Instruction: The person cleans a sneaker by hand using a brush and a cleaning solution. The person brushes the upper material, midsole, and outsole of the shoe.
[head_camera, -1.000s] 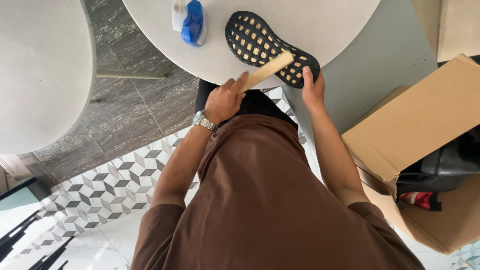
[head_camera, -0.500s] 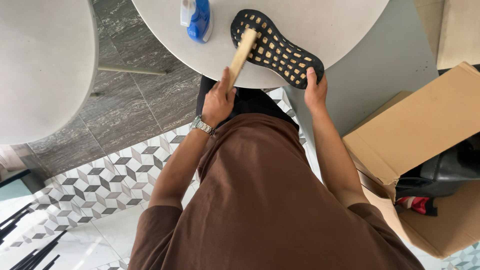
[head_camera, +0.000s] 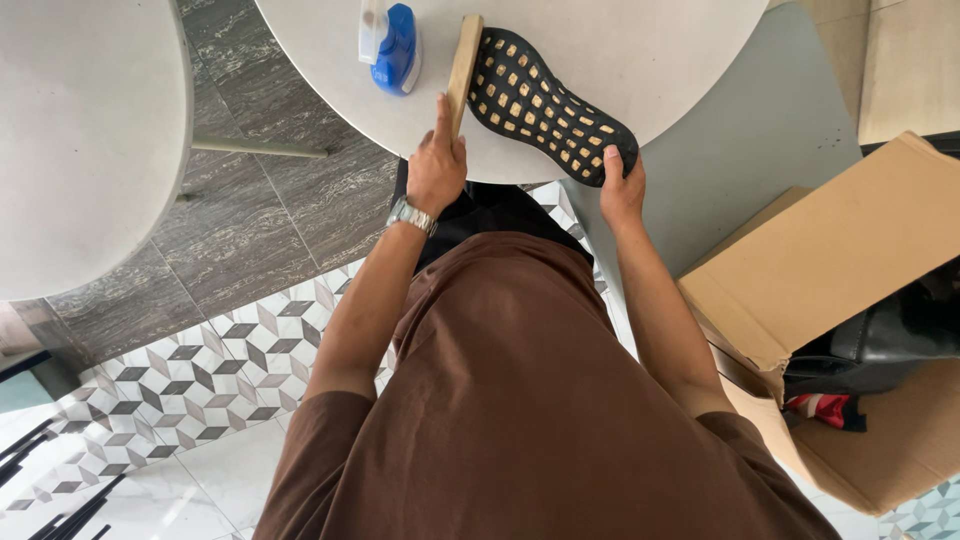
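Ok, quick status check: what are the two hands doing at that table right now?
Left hand grips wooden brush, laid along shoe edge. Right hand pins shoe heel, sole up, on round table. Blue spray bottle beside brush, not touching it.

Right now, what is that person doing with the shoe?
A person in a brown shirt has a black shoe lying sole up on a round white table. The right hand grips its heel end at the table edge. The left hand holds a wooden brush against the sole's side. A blue spray bottle lies nearby.
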